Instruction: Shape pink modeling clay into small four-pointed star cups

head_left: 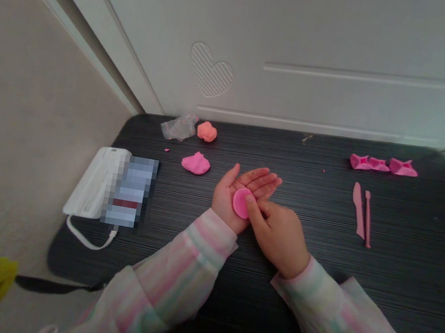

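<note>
My left hand [239, 192] lies palm up above the dark table, its fingers stretched out. A flat, round disc of pink modelling clay [240, 203] rests on that palm. From the right, my right hand [280, 230] has its thumb on the disc's right edge, with the other fingers curled in. A lump of pink clay [196, 163] sits on the table to the left of my hands, and behind it is an orange clay lump [206, 131].
Crumpled clear plastic [180, 127] lies by the orange lump. On the right are folded pink clay pieces [383, 165], a pink plastic knife [358, 209] and a thin pink tool [368, 219]. A white device [96, 182] with a cable stands left. A white panel [314, 28] borders the table's back.
</note>
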`<state>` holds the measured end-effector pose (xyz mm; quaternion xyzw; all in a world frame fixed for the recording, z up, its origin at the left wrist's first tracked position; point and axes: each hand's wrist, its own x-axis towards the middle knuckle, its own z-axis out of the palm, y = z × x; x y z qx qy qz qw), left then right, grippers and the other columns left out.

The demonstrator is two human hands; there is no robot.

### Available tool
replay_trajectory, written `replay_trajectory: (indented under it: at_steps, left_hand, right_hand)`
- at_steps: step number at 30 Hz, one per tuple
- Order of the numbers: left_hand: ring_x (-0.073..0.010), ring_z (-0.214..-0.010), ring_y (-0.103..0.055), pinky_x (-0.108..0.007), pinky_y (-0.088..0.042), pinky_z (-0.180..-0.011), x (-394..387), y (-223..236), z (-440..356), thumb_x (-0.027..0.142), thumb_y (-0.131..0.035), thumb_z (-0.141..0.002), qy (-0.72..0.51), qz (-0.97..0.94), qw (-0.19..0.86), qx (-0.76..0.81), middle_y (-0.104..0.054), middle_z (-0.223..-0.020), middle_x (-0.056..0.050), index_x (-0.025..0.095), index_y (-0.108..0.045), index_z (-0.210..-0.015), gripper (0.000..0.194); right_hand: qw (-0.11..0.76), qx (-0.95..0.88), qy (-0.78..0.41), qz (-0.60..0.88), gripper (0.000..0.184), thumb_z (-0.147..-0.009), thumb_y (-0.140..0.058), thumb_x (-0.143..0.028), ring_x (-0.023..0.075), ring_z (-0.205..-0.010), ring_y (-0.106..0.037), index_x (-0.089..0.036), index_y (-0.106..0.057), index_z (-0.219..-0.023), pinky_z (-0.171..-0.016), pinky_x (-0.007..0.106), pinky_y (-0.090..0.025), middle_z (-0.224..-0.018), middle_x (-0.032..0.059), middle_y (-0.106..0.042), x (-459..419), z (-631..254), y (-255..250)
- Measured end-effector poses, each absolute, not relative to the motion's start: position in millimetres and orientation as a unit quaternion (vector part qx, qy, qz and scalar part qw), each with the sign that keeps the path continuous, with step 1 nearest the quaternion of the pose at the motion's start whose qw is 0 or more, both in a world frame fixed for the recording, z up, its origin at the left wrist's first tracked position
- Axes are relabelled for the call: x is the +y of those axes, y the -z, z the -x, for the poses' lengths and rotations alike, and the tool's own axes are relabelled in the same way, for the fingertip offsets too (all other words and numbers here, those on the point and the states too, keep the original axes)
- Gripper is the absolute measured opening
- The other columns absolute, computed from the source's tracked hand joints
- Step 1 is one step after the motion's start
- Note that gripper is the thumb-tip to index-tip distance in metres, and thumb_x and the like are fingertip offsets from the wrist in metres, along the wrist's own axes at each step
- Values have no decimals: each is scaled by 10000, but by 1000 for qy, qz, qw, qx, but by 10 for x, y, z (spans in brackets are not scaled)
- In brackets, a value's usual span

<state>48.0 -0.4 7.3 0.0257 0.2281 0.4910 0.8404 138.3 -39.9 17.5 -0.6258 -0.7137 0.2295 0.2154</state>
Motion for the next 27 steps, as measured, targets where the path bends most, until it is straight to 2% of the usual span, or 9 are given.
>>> replay_trajectory:
  at_steps: [3,6,10,12,14,17,23,27]
  left_hand:
    - [-217,-951,-571,-346,-356,-913,9,-86,-449,400,-293,-821,-502,-20,837,216,-667,-717,-104,92,-636,-732,470]
    - [-202,-922,-586,-335,-376,-896,20,-113,-419,396,-276,-830,-526,-28,827,196,-671,-709,-82,104,-639,-734,476]
    - [-202,-992,-550,-332,-366,-910,8,-152,-397,413,-249,-833,-535,-48,822,190,-674,-738,-76,120,-641,-749,497]
    - [-212,-1050,-510,-338,-346,-928,-6,-168,-399,431,-249,-826,-523,-52,830,187,-673,-740,-83,122,-641,-745,506]
    - [-220,-1081,-484,-342,-335,-938,-18,-178,-405,446,-250,-820,-510,-53,839,180,-674,-730,-88,122,-642,-734,515]
    - [-219,-1053,-507,-333,-344,-931,-26,-178,-415,455,-231,-821,-503,-58,847,163,-676,-722,-87,117,-645,-737,541]
    - [-195,-919,-589,-303,-383,-891,-15,-155,-416,453,-198,-830,-504,-78,849,137,-682,-745,-77,105,-648,-763,572]
    - [-206,-924,-586,-320,-384,-888,-5,-132,-411,448,-209,-831,-503,-67,848,150,-680,-740,-82,101,-644,-765,560]
  right_hand:
    - [215,-705,-243,631,463,-811,-319,-458,106,-434,-431,-182,-490,-481,-464,260,-250,-466,10,-524,-376,-1448,-206]
    - [266,-648,-325,635,439,-795,-343,-488,113,-470,-481,-181,-492,-518,-479,251,-326,-490,4,-532,-343,-1491,-212]
    - [361,-463,-576,569,317,-730,-464,-497,149,-637,-589,-193,-505,-811,-517,267,-466,-728,24,-617,-340,-1428,-157]
    - [391,-405,-653,507,364,-721,-503,-457,167,-765,-599,-216,-458,-991,-558,287,-505,-919,45,-611,-357,-1367,-125]
    - [399,-415,-662,479,389,-731,-515,-409,175,-861,-580,-219,-446,-1063,-631,301,-510,-1021,56,-585,-373,-1321,-106]
    - [388,-471,-618,496,329,-743,-516,-359,180,-890,-566,-178,-504,-1019,-727,315,-477,-999,63,-600,-377,-1304,-98]
    - [373,-497,-589,517,312,-758,-495,-367,186,-863,-566,-153,-508,-985,-737,334,-455,-982,79,-604,-367,-1326,-73]
    - [409,-492,-580,504,353,-746,-515,-357,183,-925,-545,-173,-459,-1043,-779,333,-453,-1055,83,-562,-371,-1302,-35]
